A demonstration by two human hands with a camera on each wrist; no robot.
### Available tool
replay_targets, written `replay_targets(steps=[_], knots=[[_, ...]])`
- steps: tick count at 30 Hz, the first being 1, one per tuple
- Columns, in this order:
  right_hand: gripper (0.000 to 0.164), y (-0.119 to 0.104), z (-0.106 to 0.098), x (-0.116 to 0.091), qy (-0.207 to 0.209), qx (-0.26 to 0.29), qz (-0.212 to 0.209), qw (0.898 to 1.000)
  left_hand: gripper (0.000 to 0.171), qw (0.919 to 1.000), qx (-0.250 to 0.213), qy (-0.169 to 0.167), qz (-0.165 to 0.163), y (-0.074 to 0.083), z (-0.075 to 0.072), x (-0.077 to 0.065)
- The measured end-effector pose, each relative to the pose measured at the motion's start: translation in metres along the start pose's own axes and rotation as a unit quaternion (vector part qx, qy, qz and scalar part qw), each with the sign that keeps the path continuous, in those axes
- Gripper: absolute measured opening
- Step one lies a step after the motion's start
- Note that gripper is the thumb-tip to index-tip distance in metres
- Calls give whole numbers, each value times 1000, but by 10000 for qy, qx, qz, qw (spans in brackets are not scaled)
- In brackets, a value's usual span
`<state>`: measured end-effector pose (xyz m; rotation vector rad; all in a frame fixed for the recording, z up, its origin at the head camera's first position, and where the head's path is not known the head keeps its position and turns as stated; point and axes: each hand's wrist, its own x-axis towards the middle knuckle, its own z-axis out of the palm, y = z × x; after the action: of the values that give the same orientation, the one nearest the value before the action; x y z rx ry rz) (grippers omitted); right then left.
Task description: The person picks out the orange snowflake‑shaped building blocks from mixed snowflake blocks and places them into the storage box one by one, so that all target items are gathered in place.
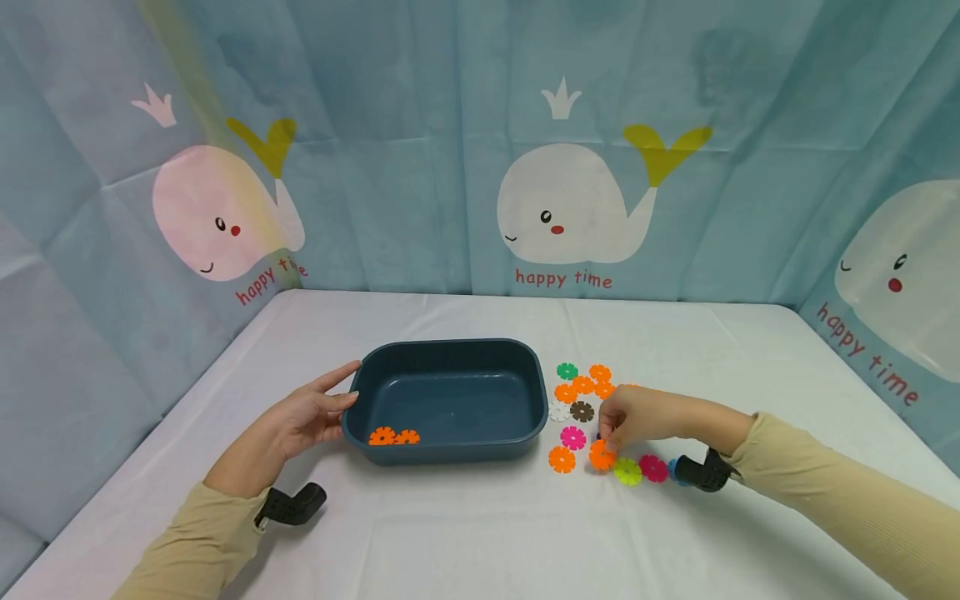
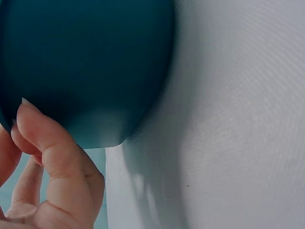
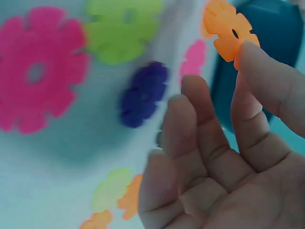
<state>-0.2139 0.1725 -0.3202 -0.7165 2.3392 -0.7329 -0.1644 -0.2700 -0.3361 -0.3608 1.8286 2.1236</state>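
Note:
My left hand [image 1: 303,417] is at the left end of a dark blue plastic basin [image 1: 465,453], its fingertips touching the rim and outer wall. In the left wrist view, the thumb [image 2: 52,143] overlaps the basin wall [image 2: 90,57]. Thumb and index finger of my right hand [image 1: 647,414] pinch an orange flower-shaped disc [image 3: 231,31], low over the cloth right of the basin. Its other fingers are loosely bent. Beneath the hand is a dark purple disc [image 3: 144,94], mostly hidden in the head view. Two orange discs [image 1: 394,436] lie inside the basin.
Loose discs lie around the right hand: green [image 1: 567,371], several orange [image 1: 583,384], white [image 1: 558,412], brown [image 1: 582,411], pink [image 1: 573,437], lime [image 1: 627,472], magenta [image 1: 653,468] and blue. A white cloth [image 1: 450,533] covers the table; pale blue whale-print curtains [image 1: 420,208] stand behind and at both sides.

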Motion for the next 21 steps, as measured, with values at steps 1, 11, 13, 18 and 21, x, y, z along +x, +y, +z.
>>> replay_targets(steps=[1,11,13,18,21], knots=[[13,-2,-2,0,11,40,18,10000,73,10000,0,4,0,0,0,0],[9,-30,-15,-2,18,656,356,9972,72,10000,-22,26,-8,-1,0,1],[9,-34,-18,-1,59,736,435,9963,72,10000,9,16,4,-1,-1,1],[7,-44,-25,0,148,974,466,9940,72,10000,27,1,51,-2,-1,1],[11,-49,-30,1,168,1052,422,9934,72,10000,30,5,61,-2,-2,2]])
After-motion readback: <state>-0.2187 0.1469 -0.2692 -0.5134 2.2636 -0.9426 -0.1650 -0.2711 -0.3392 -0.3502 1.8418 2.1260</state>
